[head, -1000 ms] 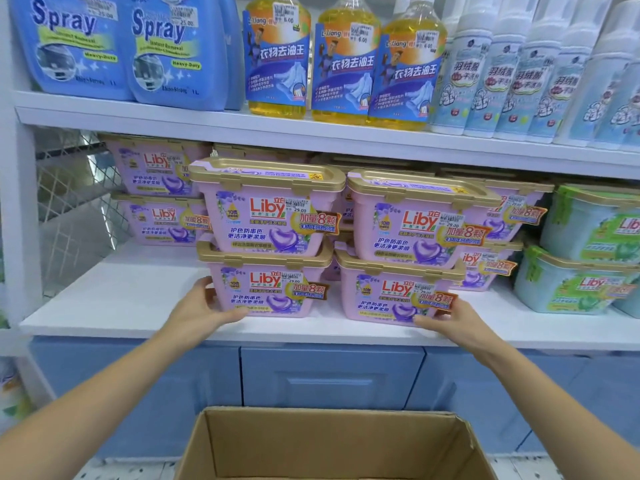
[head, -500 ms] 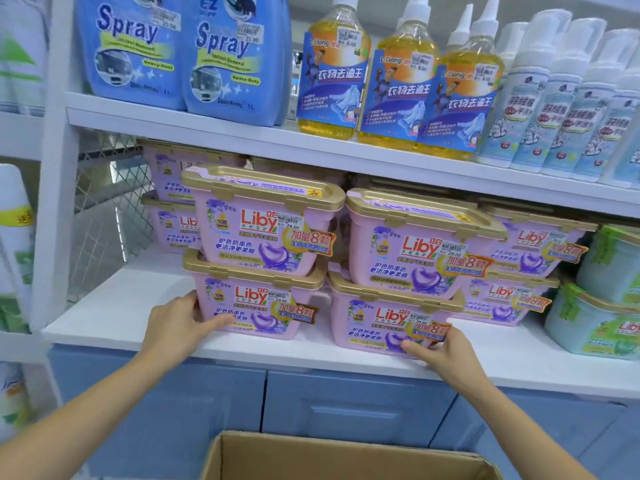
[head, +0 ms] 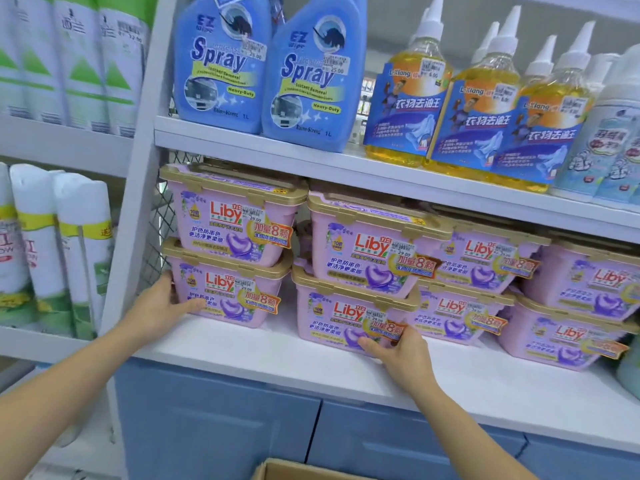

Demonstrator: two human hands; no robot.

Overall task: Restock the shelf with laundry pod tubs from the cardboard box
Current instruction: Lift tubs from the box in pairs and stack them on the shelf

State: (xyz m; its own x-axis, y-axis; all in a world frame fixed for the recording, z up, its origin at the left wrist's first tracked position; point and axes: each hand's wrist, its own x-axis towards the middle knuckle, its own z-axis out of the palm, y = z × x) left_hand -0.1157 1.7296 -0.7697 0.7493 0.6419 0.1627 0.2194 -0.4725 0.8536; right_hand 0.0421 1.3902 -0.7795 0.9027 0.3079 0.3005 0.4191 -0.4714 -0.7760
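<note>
Pink Liby laundry pod tubs with gold lids stand in two-high stacks on the white shelf [head: 242, 344]. My left hand [head: 157, 306] grips the left end of the bottom tub [head: 228, 296] of the leftmost stack, under the upper tub [head: 235, 223], close to the wire mesh side. My right hand [head: 398, 351] holds the front right corner of the bottom tub [head: 332, 313] of the second stack, which carries another tub [head: 367, 251]. More pink stacks [head: 478, 258] fill the shelf to the right. Only the cardboard box's rim [head: 277, 472] shows at the bottom edge.
Blue spray bottles [head: 221, 64] and yellow detergent bottles [head: 408, 98] stand on the shelf above. White aerosol cans [head: 45, 237] fill the neighbouring rack on the left. Blue cabinet doors [head: 225, 427] sit below the shelf. A strip of bare shelf lies in front of the tubs.
Both two-high stacks have slid left and back along the shelf with my hands on them; the left stack now sits by the mesh side. My view has shifted, and the box has dropped almost out of sight.
</note>
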